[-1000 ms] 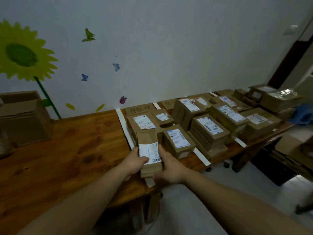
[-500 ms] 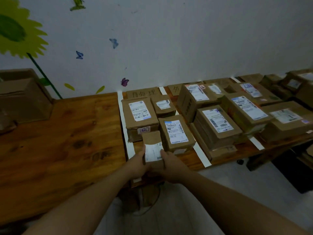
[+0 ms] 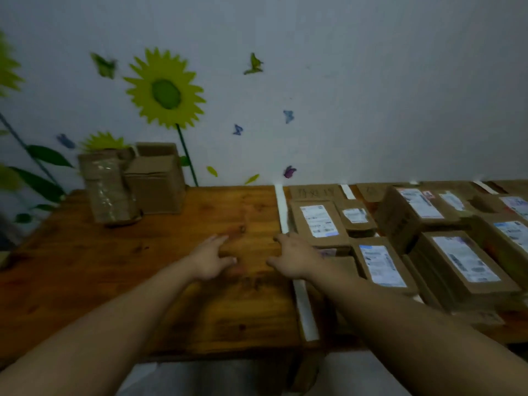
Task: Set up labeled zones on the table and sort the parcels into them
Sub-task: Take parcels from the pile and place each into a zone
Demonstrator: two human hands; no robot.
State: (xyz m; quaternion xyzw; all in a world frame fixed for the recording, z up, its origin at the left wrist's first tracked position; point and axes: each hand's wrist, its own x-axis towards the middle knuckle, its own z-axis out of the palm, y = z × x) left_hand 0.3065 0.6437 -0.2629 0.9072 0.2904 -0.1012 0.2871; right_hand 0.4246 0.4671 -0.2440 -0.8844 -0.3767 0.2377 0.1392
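The brown cardboard parcels with white printed labels lie in a dense group on the right part of the table, at about 2 to 3 o'clock from the hands, taking 12 o'clock as toward the wall. The nearest one, a flat brown parcel (image 3: pixel 318 222), lies just beside a long white tape strip (image 3: pixel 281 212) which runs from the wall side to the near edge. At its 3 o'clock is a smaller brown parcel (image 3: pixel 355 215), and at its 5 o'clock another labelled parcel (image 3: pixel 381 264). At 12 o'clock of this group a brown cardboard sign with handwritten characters (image 3: pixel 315 192) lies at the wall side.

The left hand (image 3: pixel 210 258) and the right hand (image 3: pixel 294 257) hold nothing; their fingers are spread and relaxed, palms down over the bare brown wooden table (image 3: pixel 114 281). I cannot tell if they touch the wood. The right hand is just beside the tape strip, and its forearm crosses over it.

At 10 o'clock, well apart, plain brown cardboard boxes (image 3: pixel 155 178) stand against the wall beside a taped brown bundle (image 3: pixel 107 190). A yellow sunflower sticker (image 3: pixel 165 91) is on the wall above them.
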